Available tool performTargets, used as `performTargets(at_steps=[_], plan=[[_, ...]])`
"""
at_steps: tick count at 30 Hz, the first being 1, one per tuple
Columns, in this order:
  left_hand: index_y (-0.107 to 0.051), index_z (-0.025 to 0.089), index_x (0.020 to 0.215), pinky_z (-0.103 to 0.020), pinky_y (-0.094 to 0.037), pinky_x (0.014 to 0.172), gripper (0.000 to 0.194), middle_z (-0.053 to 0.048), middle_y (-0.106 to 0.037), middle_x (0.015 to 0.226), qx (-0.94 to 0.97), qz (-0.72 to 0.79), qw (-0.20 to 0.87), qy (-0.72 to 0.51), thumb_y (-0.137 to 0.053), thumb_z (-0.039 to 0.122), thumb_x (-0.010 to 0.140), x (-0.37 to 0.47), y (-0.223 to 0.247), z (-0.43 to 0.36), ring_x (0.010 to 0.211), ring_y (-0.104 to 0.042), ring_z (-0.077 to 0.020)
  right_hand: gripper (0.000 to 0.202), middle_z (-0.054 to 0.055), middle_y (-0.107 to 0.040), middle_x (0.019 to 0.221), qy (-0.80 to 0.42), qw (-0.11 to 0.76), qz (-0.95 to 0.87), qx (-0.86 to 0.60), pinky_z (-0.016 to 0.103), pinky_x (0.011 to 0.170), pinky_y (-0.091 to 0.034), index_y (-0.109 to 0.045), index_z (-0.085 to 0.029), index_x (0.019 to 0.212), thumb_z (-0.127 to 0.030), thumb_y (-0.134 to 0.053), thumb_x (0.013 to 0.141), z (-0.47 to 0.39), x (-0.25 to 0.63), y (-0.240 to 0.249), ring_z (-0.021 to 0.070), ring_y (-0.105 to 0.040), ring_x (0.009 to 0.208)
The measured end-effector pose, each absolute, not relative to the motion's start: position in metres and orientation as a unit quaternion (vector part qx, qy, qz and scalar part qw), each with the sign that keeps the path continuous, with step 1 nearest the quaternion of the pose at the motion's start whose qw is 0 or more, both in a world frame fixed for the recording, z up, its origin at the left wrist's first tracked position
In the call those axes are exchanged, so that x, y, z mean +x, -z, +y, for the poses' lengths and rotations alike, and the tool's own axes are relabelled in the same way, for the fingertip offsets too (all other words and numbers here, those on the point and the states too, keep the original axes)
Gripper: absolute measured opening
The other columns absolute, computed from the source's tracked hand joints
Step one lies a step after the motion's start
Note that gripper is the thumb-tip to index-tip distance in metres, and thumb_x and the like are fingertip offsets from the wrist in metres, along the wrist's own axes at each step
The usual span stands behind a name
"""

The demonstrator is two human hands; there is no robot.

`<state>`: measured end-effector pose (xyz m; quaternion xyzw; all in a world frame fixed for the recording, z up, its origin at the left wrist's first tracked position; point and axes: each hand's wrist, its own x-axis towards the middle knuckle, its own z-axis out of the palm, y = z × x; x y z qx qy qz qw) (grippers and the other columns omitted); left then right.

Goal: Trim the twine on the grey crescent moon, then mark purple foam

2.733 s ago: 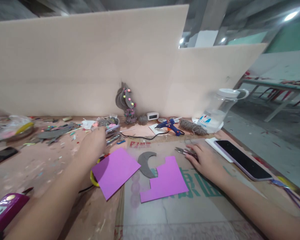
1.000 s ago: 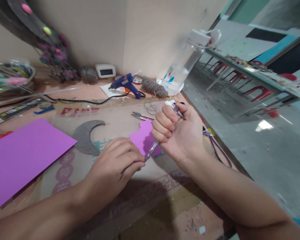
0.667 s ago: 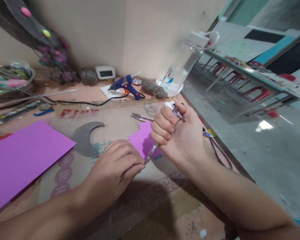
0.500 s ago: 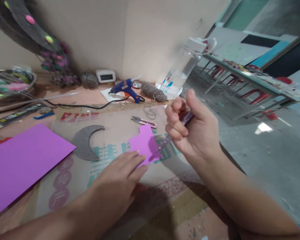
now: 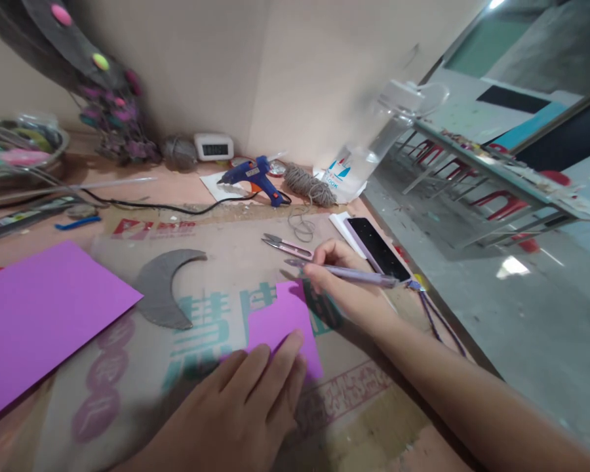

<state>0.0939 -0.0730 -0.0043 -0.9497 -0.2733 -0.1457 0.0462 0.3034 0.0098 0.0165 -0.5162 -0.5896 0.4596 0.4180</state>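
My left hand (image 5: 255, 387) lies flat, fingers stretched out, on a small notched piece of purple paper (image 5: 285, 321) on the cardboard-covered table. Just above the paper's upper right edge, my right hand (image 5: 344, 278) grips a translucent purple pen (image 5: 354, 272) between thumb and fingers, its tip pointing left. Thread snips (image 5: 288, 246) with a pink handle lie beyond the pen tip. To the left are a grey crescent moon cutout (image 5: 162, 292) and a large purple sheet (image 5: 49, 321).
A blue glue gun (image 5: 253, 177), a grey yarn bundle (image 5: 309, 185), a white digital clock (image 5: 214, 147) and a water bottle (image 5: 373, 137) line the back. A phone (image 5: 377, 248) lies right of my hand, near the table edge. At left sits a basket (image 5: 61, 147) of craft materials.
My right hand has come down and turned, so the pen now points left over the table. The small purple paper has turned slightly and shifted nearer me with my left hand. The phone has come into view.
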Motion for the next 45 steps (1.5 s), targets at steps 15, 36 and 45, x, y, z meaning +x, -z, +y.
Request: performTargets(at_steps=[15,36,45], plan=[[-0.056,0.028,0.127,-0.042,-0.058,0.058,0.048,-0.019,-0.041,0.145,-0.929,-0.322,-0.181,-0.008,-0.052,0.048,0.083,0.104,0.002,-0.053,0.082,-0.070,-0.0311,0.028,-0.008,-0.044,0.049,-0.388,0.339,-0.631,-0.580,0.020,0.042,-0.027,-0.039,-0.021,0.067,-0.035,-0.059,0.080,0.013,0.293,0.002,0.0065,-0.037,0.042],[-0.057,0.026,0.119,-0.041,-0.058,0.054,0.041,-0.022,-0.045,0.142,-0.932,-0.320,-0.172,-0.003,-0.056,0.039,0.081,0.105,-0.004,-0.052,0.074,-0.071,-0.0296,0.028,-0.008,-0.036,0.048,-0.275,0.316,-0.683,-0.598,0.021,0.044,-0.026,-0.035,-0.021,0.059,-0.024,-0.056,0.077,0.015,0.289,0.006,0.0066,-0.033,0.044],[-0.055,0.025,0.123,-0.038,-0.057,0.056,0.044,-0.022,-0.042,0.143,-0.932,-0.321,-0.166,0.020,-0.054,0.038,0.081,0.105,-0.003,-0.052,0.073,-0.071,-0.0276,0.031,-0.007,-0.045,0.049,-0.313,0.320,-0.663,-0.600,0.020,0.043,-0.028,-0.037,-0.021,0.061,-0.033,-0.059,0.078,0.016,0.287,0.008,0.0073,-0.038,0.043]])
